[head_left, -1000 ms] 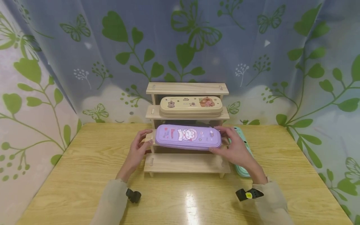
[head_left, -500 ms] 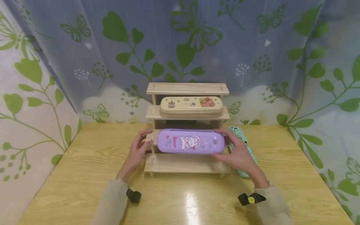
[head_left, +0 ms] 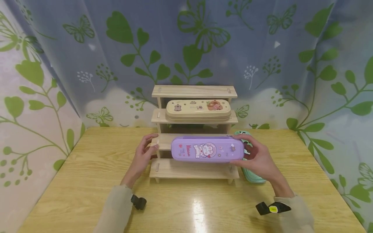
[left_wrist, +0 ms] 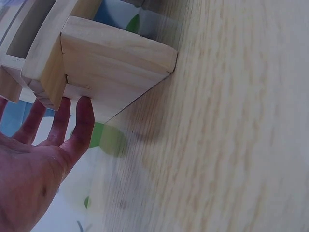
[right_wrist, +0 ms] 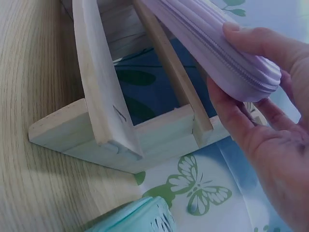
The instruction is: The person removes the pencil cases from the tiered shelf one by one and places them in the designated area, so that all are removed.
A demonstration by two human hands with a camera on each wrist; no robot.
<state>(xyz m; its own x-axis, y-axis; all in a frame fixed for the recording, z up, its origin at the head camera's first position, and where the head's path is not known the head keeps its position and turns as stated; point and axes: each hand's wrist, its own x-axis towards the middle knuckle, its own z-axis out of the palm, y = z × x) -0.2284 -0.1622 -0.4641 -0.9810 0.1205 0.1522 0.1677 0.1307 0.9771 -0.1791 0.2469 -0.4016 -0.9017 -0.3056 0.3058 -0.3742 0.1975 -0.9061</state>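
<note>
A purple zippered pencil case (head_left: 207, 149) with a cartoon rabbit hovers before the tiered wooden shelf (head_left: 193, 169). My right hand (head_left: 259, 160) grips its right end, thumb at the front edge and fingers at the back; the right wrist view shows the thumb on top of the case (right_wrist: 212, 46). At the shelf's left end, my left hand (head_left: 144, 152) holds the end of a middle board. In the left wrist view, the fingertips of that hand (left_wrist: 34, 169) touch the wood beneath the board. A cream pencil case (head_left: 198, 110) lies on the second tier from the top.
A mint green pencil case (head_left: 253, 176) lies on the wooden table (head_left: 116, 139) right of the shelf, partly behind my right hand. Patterned curtains (head_left: 163, 38) with leaves and butterflies stand behind and at both sides. Each wrist carries a black camera (head_left: 139, 203).
The purple pencil case has moved right and toward me, carried by my right hand away from the third tier. My left hand stays at the shelf's left end.
</note>
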